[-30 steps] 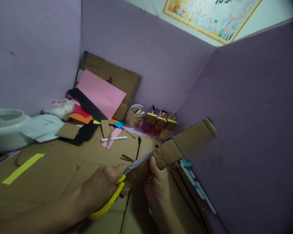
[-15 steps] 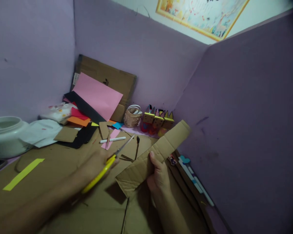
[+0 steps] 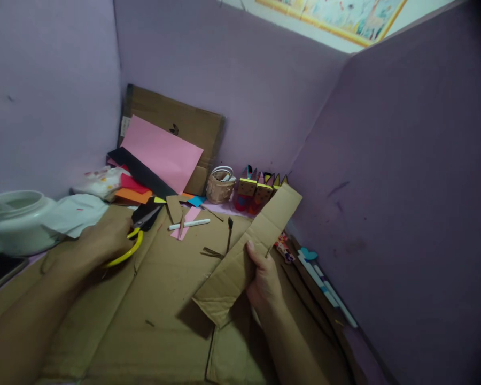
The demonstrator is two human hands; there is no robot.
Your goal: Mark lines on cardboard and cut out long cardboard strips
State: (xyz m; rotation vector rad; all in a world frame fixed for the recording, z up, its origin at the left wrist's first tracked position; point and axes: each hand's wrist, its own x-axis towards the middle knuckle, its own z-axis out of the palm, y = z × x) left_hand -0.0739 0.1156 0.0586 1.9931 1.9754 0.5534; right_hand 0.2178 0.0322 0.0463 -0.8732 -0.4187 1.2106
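Note:
At the left of the work surface, my left hand [image 3: 108,238] is closed on a pair of scissors [image 3: 134,250] with yellow handles. Their blades point up and to the right, over a piece of black paper. The fingers are partly hidden behind the back of that hand. My right hand [image 3: 264,275] grips a folded strip of brown cardboard [image 3: 246,254], thumb on its face and fingers behind it. The strip slants up to the right, raised above the cardboard sheet [image 3: 156,299] that covers the table.
A white marker [image 3: 189,224] lies across a pink paper strip. Behind stand a small basket [image 3: 220,186], several decorated cups [image 3: 254,193] and a pink sheet [image 3: 162,152] leaning on a cardboard box. A white pot [image 3: 18,224] is at left; purple walls enclose the sides.
My left hand has moved left with the scissors, and its forearm now covers where the yellow paper strip lay. My right hand still holds the cardboard strip in nearly the same place.

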